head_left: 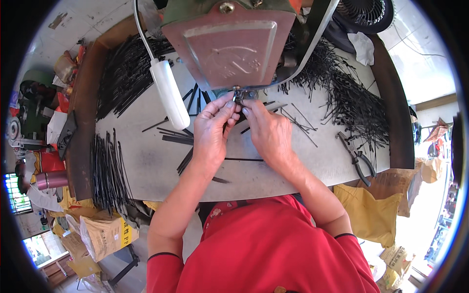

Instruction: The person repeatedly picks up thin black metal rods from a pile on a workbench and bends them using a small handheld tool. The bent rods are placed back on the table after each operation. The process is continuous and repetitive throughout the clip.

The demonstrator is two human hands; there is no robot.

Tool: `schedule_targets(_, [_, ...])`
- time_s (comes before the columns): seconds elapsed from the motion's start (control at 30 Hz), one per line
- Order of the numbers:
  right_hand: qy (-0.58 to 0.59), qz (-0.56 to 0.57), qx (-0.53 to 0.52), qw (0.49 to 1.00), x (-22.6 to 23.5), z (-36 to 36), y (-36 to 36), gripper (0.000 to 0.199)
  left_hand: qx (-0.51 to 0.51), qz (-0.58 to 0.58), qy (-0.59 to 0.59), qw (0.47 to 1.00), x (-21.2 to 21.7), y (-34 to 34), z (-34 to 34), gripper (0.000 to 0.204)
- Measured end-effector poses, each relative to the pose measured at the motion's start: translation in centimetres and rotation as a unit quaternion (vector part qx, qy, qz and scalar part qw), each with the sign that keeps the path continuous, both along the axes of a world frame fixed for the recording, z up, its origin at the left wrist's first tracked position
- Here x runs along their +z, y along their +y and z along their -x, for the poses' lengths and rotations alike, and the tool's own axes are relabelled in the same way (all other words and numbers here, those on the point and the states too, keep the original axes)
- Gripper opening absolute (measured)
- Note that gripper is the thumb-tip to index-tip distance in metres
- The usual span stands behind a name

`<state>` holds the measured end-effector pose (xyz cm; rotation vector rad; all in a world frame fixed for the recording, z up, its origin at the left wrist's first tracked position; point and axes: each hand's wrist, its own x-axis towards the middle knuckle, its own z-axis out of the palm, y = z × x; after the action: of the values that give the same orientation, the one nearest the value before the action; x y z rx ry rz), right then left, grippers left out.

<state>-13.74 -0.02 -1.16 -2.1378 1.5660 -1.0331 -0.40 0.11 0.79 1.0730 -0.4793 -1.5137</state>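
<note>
Left fingers (224, 113) and right fingers (256, 108) are curled below the machine (232, 49) at twelve o'clock; any grasp cannot be told.

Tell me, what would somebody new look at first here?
Probably the big machine at the top middle, with the left hand and right hand close together at its lower edge. The bright red shirt at the bottom stands out too. So do the black rods, heaped on both sides of the table.
</note>
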Motion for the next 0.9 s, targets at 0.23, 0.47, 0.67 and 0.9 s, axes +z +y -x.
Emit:
schedule_targets(0.23, [0.003, 0.002, -0.006, 1.000, 0.0, -0.4, -0.2, 0.012, -0.013, -0.013, -0.008, 1.000, 0.1, -0.4, -0.5, 0.025])
schedule_targets(0.47, [0.012, -0.006, -0.005, 1.000, 0.2, -0.5, -0.3, 0.011, -0.026, -0.008, 0.015, 1.000, -0.4, -0.8, -1.2, 0.028])
schedule_targets(0.67, [-0.011, -0.011, -0.005, 1.000, 0.2, -0.4, -0.1, 0.011, -0.038, -0.041, 0.023, 0.998, -0.3, -0.8, -1.2, 0.025])
schedule_targets(0.9, [0.096, -0.072, 0.060, 0.991, 3.2, 1.3, -1.8, 0.010, -0.044, 0.229, -0.602, 0.763, 0.9, -1.2, -2.0, 0.017])
